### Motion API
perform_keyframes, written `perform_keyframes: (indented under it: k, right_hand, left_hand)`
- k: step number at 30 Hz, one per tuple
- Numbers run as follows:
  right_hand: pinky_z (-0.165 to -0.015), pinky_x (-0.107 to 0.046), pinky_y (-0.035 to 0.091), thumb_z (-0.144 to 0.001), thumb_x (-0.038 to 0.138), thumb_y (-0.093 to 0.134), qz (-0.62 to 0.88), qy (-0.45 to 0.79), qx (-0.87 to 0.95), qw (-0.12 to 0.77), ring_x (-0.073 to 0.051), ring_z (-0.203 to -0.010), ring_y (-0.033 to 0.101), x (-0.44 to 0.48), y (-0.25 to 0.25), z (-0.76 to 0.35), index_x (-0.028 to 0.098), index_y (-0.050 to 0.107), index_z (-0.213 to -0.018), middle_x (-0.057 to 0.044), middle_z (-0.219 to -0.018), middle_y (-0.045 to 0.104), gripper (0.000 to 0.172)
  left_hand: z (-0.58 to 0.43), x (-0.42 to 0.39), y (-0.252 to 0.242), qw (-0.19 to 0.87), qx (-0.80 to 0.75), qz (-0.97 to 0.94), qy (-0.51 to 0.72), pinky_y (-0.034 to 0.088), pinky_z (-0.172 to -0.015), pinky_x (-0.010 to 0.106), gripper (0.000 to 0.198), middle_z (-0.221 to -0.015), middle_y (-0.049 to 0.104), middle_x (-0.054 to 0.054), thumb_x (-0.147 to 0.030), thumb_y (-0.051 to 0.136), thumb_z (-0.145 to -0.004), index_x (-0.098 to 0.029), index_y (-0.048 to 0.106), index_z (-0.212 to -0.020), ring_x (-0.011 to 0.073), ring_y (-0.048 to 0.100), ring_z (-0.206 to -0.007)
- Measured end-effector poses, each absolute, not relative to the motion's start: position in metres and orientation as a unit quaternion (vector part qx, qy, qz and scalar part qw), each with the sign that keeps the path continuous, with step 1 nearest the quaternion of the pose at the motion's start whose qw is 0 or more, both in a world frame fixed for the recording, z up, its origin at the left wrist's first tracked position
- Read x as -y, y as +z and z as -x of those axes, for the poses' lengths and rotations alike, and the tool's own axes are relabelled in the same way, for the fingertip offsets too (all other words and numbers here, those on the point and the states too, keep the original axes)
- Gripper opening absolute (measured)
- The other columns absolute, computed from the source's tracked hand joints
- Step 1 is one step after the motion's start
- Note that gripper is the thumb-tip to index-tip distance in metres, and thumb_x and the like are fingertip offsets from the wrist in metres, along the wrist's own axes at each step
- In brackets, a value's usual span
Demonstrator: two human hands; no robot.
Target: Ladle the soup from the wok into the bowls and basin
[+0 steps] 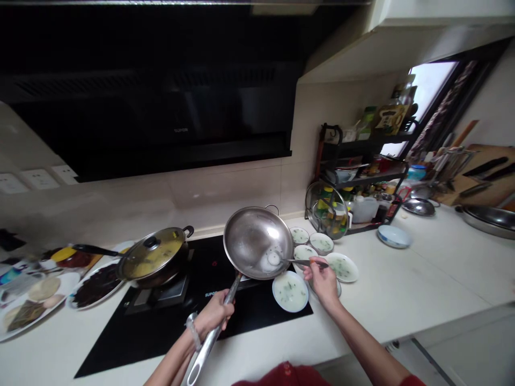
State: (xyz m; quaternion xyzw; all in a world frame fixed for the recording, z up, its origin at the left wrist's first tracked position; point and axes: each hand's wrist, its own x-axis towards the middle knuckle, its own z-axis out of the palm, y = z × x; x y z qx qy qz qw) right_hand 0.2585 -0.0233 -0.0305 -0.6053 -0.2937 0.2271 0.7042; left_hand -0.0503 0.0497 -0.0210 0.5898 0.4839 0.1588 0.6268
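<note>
My left hand (pixel 215 313) is closed round the long metal handle of a steel wok (pixel 251 236), which is lifted and tilted toward the right above the black cooktop (pixel 169 321). My right hand (pixel 322 279) is closed on a ladle (pixel 298 261) whose bowl rests inside the wok's lower rim, in a little pale liquid. Just below the wok's edge sits a white bowl (pixel 290 291) filled with pale soup and green flecks. Several more filled bowls (pixel 322 242) stand close behind my right hand.
A lidded pan (pixel 155 257) sits on the left burner. Plates of food (pixel 94 287) lie at the far left. A glass lid (pixel 325 210) leans on a spice rack (pixel 362 177). An empty bowl (pixel 394 236) and a sink (pixel 488 220) are at the right.
</note>
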Motion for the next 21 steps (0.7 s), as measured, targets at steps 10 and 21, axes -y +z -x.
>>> perform_keyframes:
  k: [10, 21]
  right_hand:
    - [-0.047, -0.031, 0.049, -0.072, 0.044, 0.061, 0.599, 0.233, 0.256, 0.722, -0.022, -0.048, 0.063, 0.027, -0.016, -0.256, 0.021, 0.052, -0.088, 0.000, -0.049, 0.062, 0.030]
    - [-0.042, -0.027, 0.047, -0.068, 0.038, 0.062, 0.582, 0.248, 0.219, 0.743, -0.021, -0.047, 0.062, 0.030, -0.011, -0.255, 0.020, 0.052, -0.085, 0.000, -0.048, 0.062, 0.027]
  left_hand:
    - [0.051, -0.050, -0.026, 0.628, -0.487, -0.585, 0.165, 0.027, -0.030, 0.016, 0.020, -0.042, 0.044, -0.010, -0.010, 0.047, -0.058, -0.019, 0.042, -0.075, 0.0057, 0.038, -0.028]
    - [0.050, -0.048, -0.024, 0.633, -0.484, -0.580, 0.170, 0.026, -0.030, 0.016, 0.020, -0.041, 0.045, -0.009, -0.010, 0.048, -0.057, -0.019, 0.042, -0.073, 0.0061, 0.038, -0.028]
